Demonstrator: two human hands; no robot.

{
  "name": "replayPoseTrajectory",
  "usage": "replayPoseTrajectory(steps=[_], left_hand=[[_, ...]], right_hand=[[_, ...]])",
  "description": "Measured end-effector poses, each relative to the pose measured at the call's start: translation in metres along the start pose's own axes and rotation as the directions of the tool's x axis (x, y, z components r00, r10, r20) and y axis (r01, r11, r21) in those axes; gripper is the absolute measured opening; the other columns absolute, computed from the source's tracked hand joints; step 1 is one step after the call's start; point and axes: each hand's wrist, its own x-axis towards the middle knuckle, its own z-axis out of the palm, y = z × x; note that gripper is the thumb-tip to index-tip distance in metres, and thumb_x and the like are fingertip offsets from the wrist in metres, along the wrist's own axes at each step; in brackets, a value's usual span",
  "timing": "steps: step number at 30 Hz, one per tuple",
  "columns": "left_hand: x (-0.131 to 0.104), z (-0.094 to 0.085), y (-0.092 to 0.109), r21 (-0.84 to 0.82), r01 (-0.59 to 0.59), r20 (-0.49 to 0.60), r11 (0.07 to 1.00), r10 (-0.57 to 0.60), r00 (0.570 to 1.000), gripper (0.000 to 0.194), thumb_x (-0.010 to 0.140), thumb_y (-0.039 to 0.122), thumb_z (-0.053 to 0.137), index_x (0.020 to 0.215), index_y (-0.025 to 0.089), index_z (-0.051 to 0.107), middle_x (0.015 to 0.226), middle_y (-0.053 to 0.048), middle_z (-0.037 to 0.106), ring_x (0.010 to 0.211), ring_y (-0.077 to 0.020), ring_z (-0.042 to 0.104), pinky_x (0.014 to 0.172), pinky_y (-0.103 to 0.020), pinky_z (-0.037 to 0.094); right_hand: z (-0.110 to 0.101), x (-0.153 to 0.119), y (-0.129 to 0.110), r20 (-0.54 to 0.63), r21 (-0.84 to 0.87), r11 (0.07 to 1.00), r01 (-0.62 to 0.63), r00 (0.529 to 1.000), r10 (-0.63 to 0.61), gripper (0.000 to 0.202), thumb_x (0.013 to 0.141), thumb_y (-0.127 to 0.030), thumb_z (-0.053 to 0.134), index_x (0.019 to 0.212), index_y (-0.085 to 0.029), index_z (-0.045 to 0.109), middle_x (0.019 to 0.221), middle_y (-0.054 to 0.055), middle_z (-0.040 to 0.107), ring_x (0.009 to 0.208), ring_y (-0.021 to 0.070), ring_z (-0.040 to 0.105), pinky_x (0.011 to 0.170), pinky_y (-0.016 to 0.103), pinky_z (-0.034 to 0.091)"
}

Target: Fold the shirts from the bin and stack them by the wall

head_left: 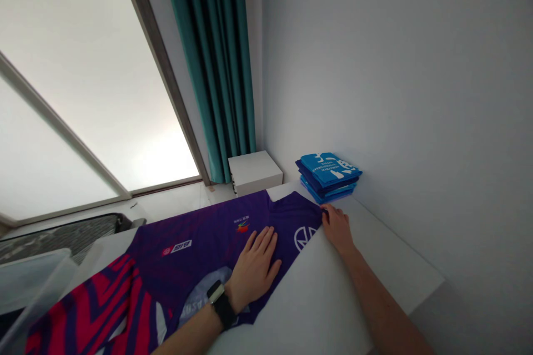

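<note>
A purple sports jersey [179, 233] lies spread across a white table, its lower part striped pink and purple. Flat on its chest rests my left hand [256, 263], fingers stretched out and a dark-banded watch on the wrist. My right hand [336, 226] pinches the jersey's sleeve end at the far right, by a white round logo. Part of a pale printed patch is hidden under my left hand and wrist.
Beyond my right hand, a stack of folded blue shirts [331, 172] sits by the wall. A white cabinet [256, 169] stands past the table [316, 299], below a teal curtain [220, 77]. At left is a clear plastic bin [37, 272].
</note>
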Motion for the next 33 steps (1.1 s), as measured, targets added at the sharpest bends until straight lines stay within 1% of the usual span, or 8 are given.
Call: replayPoseTrajectory(steps=[4,11,14,19,22,24,27,33], left_hand=[[-0.026,0.001,-0.012,0.016,-0.013,0.046,1.0,0.012,0.999,0.057,0.1,0.045,0.031,0.151,0.021,0.025,0.156,-0.006,0.031,0.144,-0.0222,0.028,0.117,-0.045,0.026],[-0.027,0.002,-0.011,-0.004,-0.011,0.058,1.0,0.012,0.998,0.059,0.1,0.047,0.029,0.152,0.02,0.024,0.158,-0.006,0.028,0.145,-0.0223,0.024,0.118,-0.046,0.022],[-0.028,0.001,-0.012,-0.016,-0.007,0.06,1.0,0.008,0.998,0.058,0.1,0.047,0.029,0.152,0.021,0.024,0.158,-0.006,0.028,0.145,-0.0225,0.023,0.118,-0.047,0.021],[-0.03,-0.002,-0.011,-0.043,0.014,0.063,0.999,-0.012,0.998,0.058,0.099,0.048,0.03,0.15,0.02,0.027,0.157,-0.007,0.029,0.145,-0.0227,0.023,0.118,-0.045,0.02],[-0.03,-0.003,-0.01,-0.069,0.036,0.049,0.997,-0.032,0.998,0.056,0.098,0.05,0.031,0.146,0.02,0.036,0.151,-0.007,0.041,0.141,-0.0238,0.031,0.118,-0.045,0.021],[-0.031,-0.002,-0.01,-0.085,0.062,0.049,0.994,-0.058,0.997,0.051,0.098,0.049,0.034,0.139,0.021,0.046,0.141,-0.008,0.053,0.134,-0.0257,0.041,0.116,-0.047,0.023],[-0.031,-0.003,-0.009,-0.112,0.087,0.044,0.99,-0.083,0.996,0.045,0.096,0.047,0.039,0.131,0.021,0.053,0.129,-0.007,0.06,0.124,-0.0273,0.049,0.113,-0.049,0.028],[-0.028,-0.013,-0.004,-0.187,0.117,-0.025,0.975,-0.124,0.992,0.029,0.093,0.029,0.046,0.119,0.024,0.057,0.118,-0.006,0.061,0.112,-0.0241,0.052,0.102,-0.043,0.039]], right_hand=[[0.003,0.001,0.002,-0.009,0.047,0.999,0.009,1.0,-0.008,0.028,0.09,-0.019,0.037,0.106,-0.019,0.06,0.095,0.009,0.069,0.089,0.0258,0.059,0.081,0.039,0.037],[-0.01,0.011,-0.024,-0.049,0.398,0.917,0.0,0.999,0.021,0.029,0.089,-0.03,0.041,0.106,-0.017,0.06,0.081,0.005,0.066,0.068,0.0197,0.059,0.069,0.033,0.045],[-0.016,0.029,-0.059,-0.072,0.463,0.885,0.05,0.997,-0.019,0.03,0.089,-0.031,0.043,0.108,-0.016,0.06,0.073,0.002,0.061,0.062,0.0179,0.055,0.065,0.03,0.045],[-0.011,0.053,-0.145,-0.066,0.538,0.805,0.249,0.965,-0.255,0.029,0.09,-0.024,0.042,0.112,-0.018,0.06,0.08,0.004,0.062,0.074,0.018,0.058,0.075,0.03,0.046],[-0.004,0.046,-0.191,0.08,0.605,0.719,0.342,0.873,-0.482,0.032,0.091,-0.02,0.044,0.119,-0.021,0.058,0.084,0.002,0.062,0.081,0.0173,0.059,0.08,0.03,0.044],[-0.001,0.038,-0.207,0.18,0.648,0.687,0.329,0.811,-0.557,0.035,0.092,-0.02,0.046,0.125,-0.023,0.055,0.082,-0.001,0.063,0.078,0.0158,0.059,0.08,0.029,0.044],[0.001,0.034,-0.205,0.238,0.68,0.694,0.238,0.823,-0.516,0.035,0.094,-0.02,0.043,0.127,-0.023,0.054,0.078,-0.002,0.065,0.073,0.0144,0.059,0.078,0.028,0.044],[0.006,0.034,-0.159,0.218,0.587,0.782,0.209,0.889,-0.402,0.03,0.092,-0.018,0.04,0.111,-0.02,0.063,0.08,0.001,0.067,0.077,0.0169,0.06,0.081,0.032,0.046]])
